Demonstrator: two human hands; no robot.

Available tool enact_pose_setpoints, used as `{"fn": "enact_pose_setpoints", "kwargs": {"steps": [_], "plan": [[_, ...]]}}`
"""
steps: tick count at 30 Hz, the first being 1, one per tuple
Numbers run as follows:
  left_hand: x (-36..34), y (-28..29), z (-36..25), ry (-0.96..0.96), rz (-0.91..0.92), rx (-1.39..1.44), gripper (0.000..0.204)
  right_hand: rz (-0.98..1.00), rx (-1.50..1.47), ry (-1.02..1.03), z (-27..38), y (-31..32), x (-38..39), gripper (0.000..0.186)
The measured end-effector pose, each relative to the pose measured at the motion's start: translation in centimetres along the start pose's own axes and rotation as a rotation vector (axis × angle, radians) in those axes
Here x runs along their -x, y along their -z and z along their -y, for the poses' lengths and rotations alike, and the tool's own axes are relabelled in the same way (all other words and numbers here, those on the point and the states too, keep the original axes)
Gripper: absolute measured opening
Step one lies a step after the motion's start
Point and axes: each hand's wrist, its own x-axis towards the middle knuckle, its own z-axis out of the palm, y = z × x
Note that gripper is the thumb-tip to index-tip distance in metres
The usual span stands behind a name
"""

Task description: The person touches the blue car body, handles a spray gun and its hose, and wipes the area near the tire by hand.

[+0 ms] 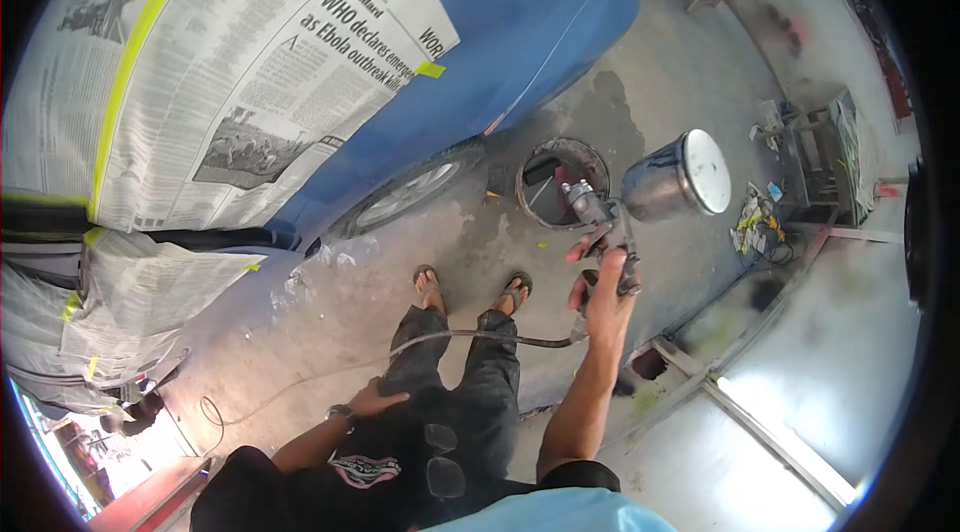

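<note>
My right hand [606, 294] grips a metal spray gun [618, 232], its nozzle end pointing up and left toward the blue car [480, 42]. A silver paint cup [665, 182] with a pale, stained top sits beside the gun on the right and looks attached to it; the joint is hard to see. From the bottom of the handle a dark air hose [480, 333] runs left across my legs. My left hand [376, 400] lies against my dark trousers at the hip, thumb stretched out, holding nothing.
Newspaper sheets [250, 62] held by yellow-green tape cover part of the car, above a wheel [420, 187]. A dark bucket [527, 170] stands on the concrete floor beyond the gun. At right are a rack [815, 157], crumpled scraps [757, 222] and a paint-marked wall [840, 312].
</note>
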Motion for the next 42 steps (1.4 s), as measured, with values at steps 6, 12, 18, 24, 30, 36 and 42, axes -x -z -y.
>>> {"fn": "enact_pose_setpoints", "kwargs": {"steps": [6, 12, 18, 24, 30, 36, 42], "plan": [[-11.7, -5.5, -6.3, -0.139, -0.195, -0.241, 0.126, -0.025, 0.075, 0.018, 0.1, 4.3, -6.8, 0.068], [-19.4, -7.1, -13.0, -0.065, -0.425, -0.391, 0.131, 0.046, 0.027, -0.010, -9.0, 4.5, -9.3, 0.069], [-23.7, 0.0, -14.9, -0.192, -0.668, -0.248, 0.117, 0.138, -0.064, 0.058, -17.8, 5.1, -12.8, 0.086], [-32.9, 3.5, -17.9, -0.390, -0.911, -0.145, 0.091, 0.185, -0.130, 0.074, -25.0, 5.1, -16.3, 0.092], [-41.2, 6.8, -18.4, -0.522, -1.128, -0.012, 0.071, 0.235, -0.134, 0.214, -29.7, 1.2, -18.0, 0.091], [-48.1, 5.9, -22.4, -0.636, -1.178, -0.140, 0.068, 0.277, -0.112, 0.316, -28.1, 0.8, -16.7, 0.072], [-47.0, 3.3, -21.4, -0.664, -1.095, -0.654, 0.075, 0.254, -0.043, 0.452, -21.3, 3.0, -16.7, 0.057]]}}
